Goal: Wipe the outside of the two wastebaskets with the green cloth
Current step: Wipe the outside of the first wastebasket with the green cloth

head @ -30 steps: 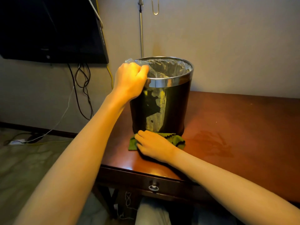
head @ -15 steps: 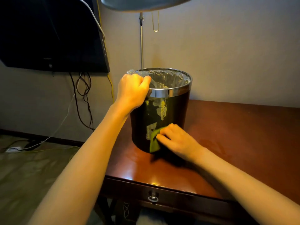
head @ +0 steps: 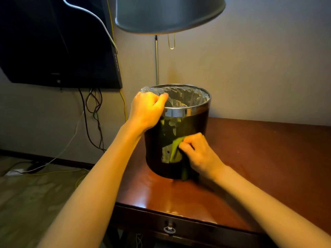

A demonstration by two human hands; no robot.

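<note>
A dark round wastebasket (head: 193,129) with a shiny metal rim and a clear plastic liner stands on the wooden table (head: 259,158). My left hand (head: 146,110) is closed over the near left part of its rim and the liner. My right hand (head: 198,154) presses the green cloth (head: 176,149) against the lower front of the basket's side, with a dark end of the cloth hanging down to the tabletop. Only one wastebasket is in view.
A lamp with a grey shade (head: 168,13) and a thin pole (head: 156,59) stands behind the basket. A black screen (head: 53,42) hangs on the wall at left with cables (head: 93,119) trailing to the floor. The table's front has a drawer pull (head: 169,229).
My right hand picked the green cloth up off the table in front of the basket and brought it onto the basket's side. The view tilted upward, showing the lamp shade. My left hand kept its hold.
</note>
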